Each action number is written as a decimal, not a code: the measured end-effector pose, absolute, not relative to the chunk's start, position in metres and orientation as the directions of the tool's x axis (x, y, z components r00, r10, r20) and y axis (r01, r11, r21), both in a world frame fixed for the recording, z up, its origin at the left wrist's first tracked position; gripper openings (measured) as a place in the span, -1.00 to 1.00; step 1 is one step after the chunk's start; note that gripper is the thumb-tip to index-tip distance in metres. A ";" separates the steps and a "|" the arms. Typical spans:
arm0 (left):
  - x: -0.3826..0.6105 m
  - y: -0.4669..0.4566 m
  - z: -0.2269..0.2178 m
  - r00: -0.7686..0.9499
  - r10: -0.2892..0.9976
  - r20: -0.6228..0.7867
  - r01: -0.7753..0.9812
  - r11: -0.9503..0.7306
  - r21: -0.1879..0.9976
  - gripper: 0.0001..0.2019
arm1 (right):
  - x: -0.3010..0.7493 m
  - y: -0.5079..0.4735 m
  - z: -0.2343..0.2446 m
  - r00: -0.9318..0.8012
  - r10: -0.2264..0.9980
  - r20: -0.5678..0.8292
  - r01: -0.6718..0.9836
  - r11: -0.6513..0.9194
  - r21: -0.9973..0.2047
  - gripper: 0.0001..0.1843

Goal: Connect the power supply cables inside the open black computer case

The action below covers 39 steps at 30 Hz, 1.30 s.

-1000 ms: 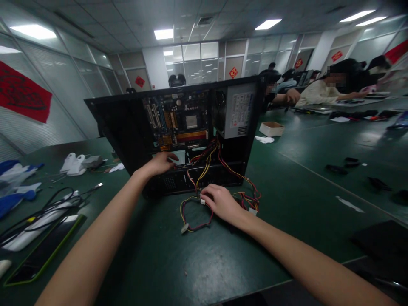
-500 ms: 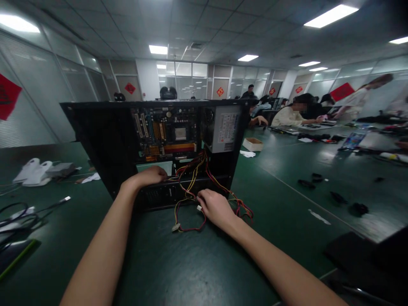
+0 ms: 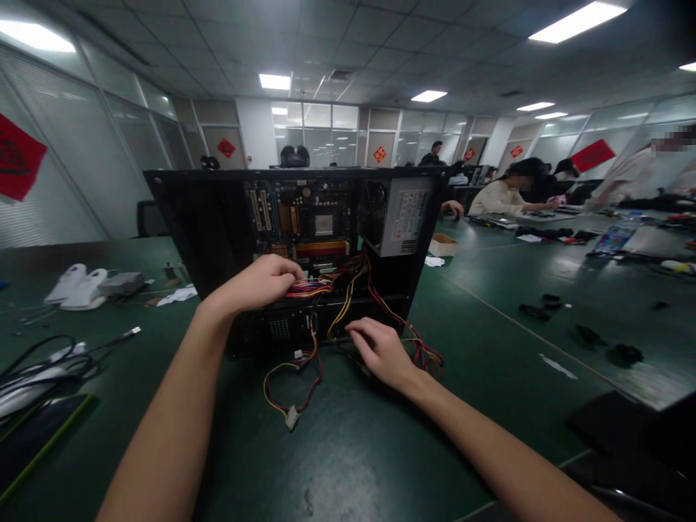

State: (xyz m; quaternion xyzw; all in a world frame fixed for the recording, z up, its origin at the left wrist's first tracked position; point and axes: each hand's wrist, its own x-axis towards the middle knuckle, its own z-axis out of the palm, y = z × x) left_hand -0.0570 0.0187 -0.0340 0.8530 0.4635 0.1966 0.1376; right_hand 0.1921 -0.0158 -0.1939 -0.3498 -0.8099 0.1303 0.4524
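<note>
While holding the left hand [image 3: 261,281] at the lower part of the open case [image 3: 217,196], gripping a bundle of wires [image 3: 309,291] between curled fingers and thumb. Holding the right hand [image 3: 380,351] lower, in front of the case's bottom edge and close by the yellow wires [image 3: 346,307], bending its fingers with only a narrow gap to the thumb; not being able to tell whether pinching a wire there. Seeing the case standing upright on the green table [image 3: 337,457], facing the camera with its open side. Looking in at the motherboard [image 3: 301,210] above the left hand, and at the power supply [image 3: 405,217] in the upper right corner. Following red wires [image 3: 427,354] down from beneath it, spilling onto the table just beyond the right hand. Noting a loop of cable [image 3: 319,373] lying loose between the forearms, ending in a pale plug [image 3: 292,417]. Spotting a green-edged phone [image 3: 43,435] off left; also a small box [image 3: 443,246] beyond the case at right, and a co-worker [image 3: 500,199] in a pale top, leaning over the far tabletop.
</note>
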 end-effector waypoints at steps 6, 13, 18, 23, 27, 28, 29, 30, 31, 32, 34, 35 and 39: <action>-0.036 -0.045 0.003 0.648 0.758 0.079 0.697 -0.631 0.340 -0.60 | 0.187 -0.024 -0.196 -0.309 0.571 0.760 0.377 0.807 -0.454 -0.83; -0.029 -0.068 0.005 0.657 0.751 0.071 0.702 -0.643 0.306 -0.43 | 0.192 -0.033 -0.189 -0.136 0.401 0.906 0.499 0.818 -0.288 -0.44; -0.024 -0.071 0.007 0.753 0.643 0.140 0.580 -0.748 0.322 -0.72 | 0.188 -0.033 -0.137 -0.284 0.283 0.916 0.427 0.893 -0.143 -0.31; -0.026 -0.075 0.013 0.753 0.593 0.285 0.468 -0.787 0.403 -0.77 | 0.175 -0.029 -0.046 -0.603 0.390 0.696 0.275 0.920 -0.278 -0.58; -0.034 -0.068 0.014 0.563 0.651 0.509 0.452 -0.758 0.470 -0.73 | 0.170 -0.021 -0.010 -0.483 0.494 0.723 0.232 0.868 -0.438 -0.46; -0.036 -0.064 0.012 0.503 0.664 0.554 0.437 -0.748 0.500 -0.70 | 0.169 -0.019 -0.008 -0.432 0.526 0.733 0.199 0.848 -0.491 -0.44; -0.036 -0.059 0.011 0.447 0.671 0.591 0.413 -0.741 0.529 -0.66 | 0.167 -0.017 -0.009 -0.383 0.558 0.736 0.163 0.825 -0.541 -0.42; -0.036 -0.054 0.008 0.399 0.675 0.620 0.386 -0.737 0.555 -0.63 | 0.165 -0.016 -0.011 -0.341 0.588 0.734 0.126 0.802 -0.584 -0.41; -0.036 -0.049 0.006 0.362 0.673 0.645 0.354 -0.739 0.573 -0.58 | 0.164 -0.015 -0.013 -0.315 0.614 0.724 0.095 0.779 -0.619 -0.40; -0.034 -0.045 0.003 0.338 0.666 0.665 0.319 -0.746 0.585 -0.52 | 0.162 -0.014 -0.016 -0.311 0.634 0.708 0.072 0.758 -0.648 -0.40; -0.030 -0.040 -0.001 0.331 0.647 0.687 0.253 -0.762 0.596 -0.40 | 0.159 -0.014 -0.020 -0.352 0.662 0.662 0.058 0.721 -0.691 -0.44; -0.028 -0.039 -0.002 0.347 0.641 0.685 0.228 -0.766 0.601 -0.36 | 0.158 -0.015 -0.021 -0.379 0.669 0.639 0.060 0.707 -0.704 -0.45; -0.024 -0.048 -0.002 0.435 0.621 0.652 0.196 -0.772 0.605 -0.31 | 0.159 -0.022 -0.022 -0.423 0.672 0.609 0.050 0.688 -0.724 -0.50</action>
